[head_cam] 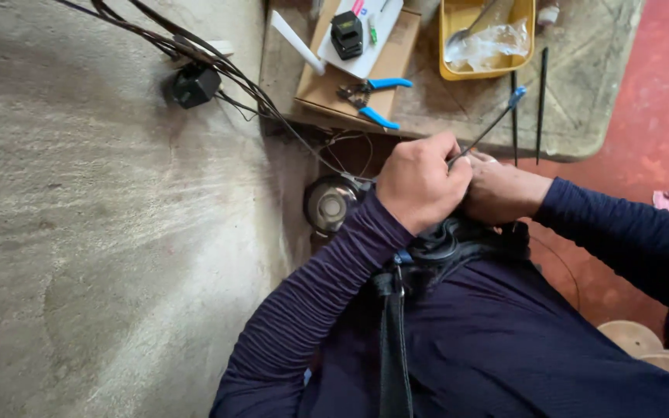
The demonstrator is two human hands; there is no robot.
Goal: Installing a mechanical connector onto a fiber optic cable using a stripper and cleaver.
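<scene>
A: Status?
B: Left hand [421, 186] clenched on a thin black cable with blue connector tip [489, 124]; right hand [501, 190] at 3 o'clock, grip hidden, cannot tell.
A: Advice?
B: Probably keep cable straight; blue-handled pliers [373, 97] at 12.

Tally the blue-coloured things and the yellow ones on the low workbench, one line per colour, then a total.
Blue: 2, the blue-handled pliers on the cardboard box and the small blue connector on the thin black cable that the hands hold.
Yellow: 1, the yellow plastic tray.
Total: 3
</scene>
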